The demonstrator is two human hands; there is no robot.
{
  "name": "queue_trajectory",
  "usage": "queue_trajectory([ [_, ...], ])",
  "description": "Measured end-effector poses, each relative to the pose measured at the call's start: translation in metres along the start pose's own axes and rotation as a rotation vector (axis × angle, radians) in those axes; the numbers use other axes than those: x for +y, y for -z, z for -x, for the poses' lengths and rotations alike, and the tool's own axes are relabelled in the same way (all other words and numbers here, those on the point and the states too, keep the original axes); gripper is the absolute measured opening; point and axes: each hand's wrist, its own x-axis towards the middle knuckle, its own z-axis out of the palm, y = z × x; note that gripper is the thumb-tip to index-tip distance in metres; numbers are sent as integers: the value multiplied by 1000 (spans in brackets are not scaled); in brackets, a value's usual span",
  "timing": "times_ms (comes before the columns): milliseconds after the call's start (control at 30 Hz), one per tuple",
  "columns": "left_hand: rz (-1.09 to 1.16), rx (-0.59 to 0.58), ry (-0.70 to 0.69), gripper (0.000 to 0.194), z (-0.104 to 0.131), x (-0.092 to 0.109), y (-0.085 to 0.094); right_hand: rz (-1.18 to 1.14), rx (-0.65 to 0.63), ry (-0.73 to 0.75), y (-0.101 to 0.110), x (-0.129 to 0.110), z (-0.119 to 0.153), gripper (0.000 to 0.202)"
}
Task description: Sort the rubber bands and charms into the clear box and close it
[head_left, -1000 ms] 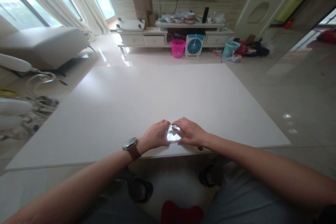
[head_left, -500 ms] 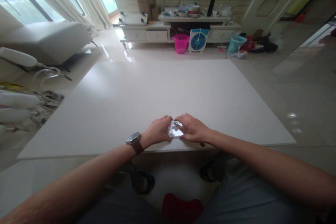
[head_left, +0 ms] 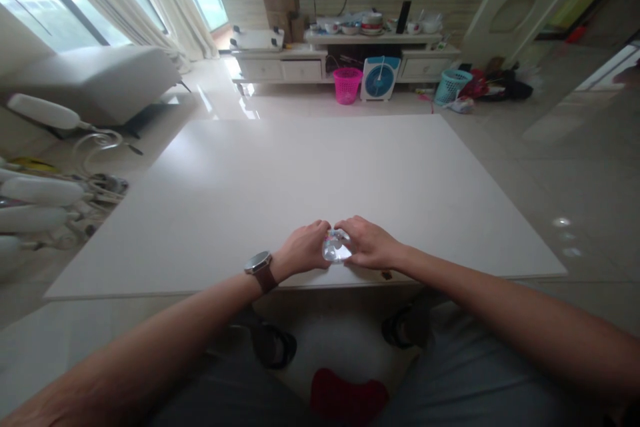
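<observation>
A small, clear, shiny object (head_left: 337,248) with some coloured marks near its top is between my hands, close to the near edge of the white table (head_left: 310,173). It looks like clear plastic or glass; its exact kind cannot be made out. My left hand (head_left: 306,246) wraps its left side, with a watch (head_left: 259,261) on the wrist. On the other side my right hand (head_left: 369,244) curls round it. Both sets of fingers are closed on it and partly hide it. Below the right wrist a small brown spot (head_left: 387,275) shows at the table edge.
Beyond the table, a pink basket (head_left: 347,85), a blue and white fan (head_left: 381,79) and a teal basket (head_left: 452,87) stand before a white cabinet (head_left: 303,70). White lamp-like parts (head_left: 47,191) lie at the left. Under the table edge is something red (head_left: 347,395).
The view has shifted slightly, so everything sits a little further right and lower. Both hands keep their hold, and the clear object seems slightly turned, its reflections differing.
</observation>
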Motion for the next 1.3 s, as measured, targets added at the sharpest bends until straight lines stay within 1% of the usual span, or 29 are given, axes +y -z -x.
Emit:
queue_trajectory([
  [100, -4, -11, 3, 44, 0, 1, 1, -17, 3, 3, 1, 1, 0, 55],
  [267, -7, -17, -14, 44, 2, 2, 3, -10, -21, 16, 4, -2, -1, 54],
  [600, 4, -33, 21, 45, 1, 5, 3, 35, -34, 1, 5, -5, 0, 57],
  [733, -6, -31, 33, 45, 1, 6, 4, -13, -21, 3, 5, -3, 0, 58],
  [833, -2, -22, 27, 45, 3, 6, 4, -22, -4, 12, 6, -6, 1, 56],
  [933, 40, -28, 27, 51, 5, 7, 5, 30, 17, 26, 11, -12, 3, 53],
  [1000, 63, -26, 29, 58, 6, 6, 5, 51, 25, 31, 20, -12, 5, 52],
  [1067, 68, -16, 36, 71, 6, 6, 4, 33, 32, 28, 34, -4, 6, 52],
  [1167, 77, -9, 29, 96, 5, 4, 3, -44, 58, 3, 55, 19, 8, 47],
  [1233, 92, -22, 21, 103, 4, 3, 3, -149, 76, -75, 65, 35, 9, 44],
  [1300, 104, -37, 19, 104, 4, 3, 4, -352, 72, -221, 69, 47, 9, 40],
])
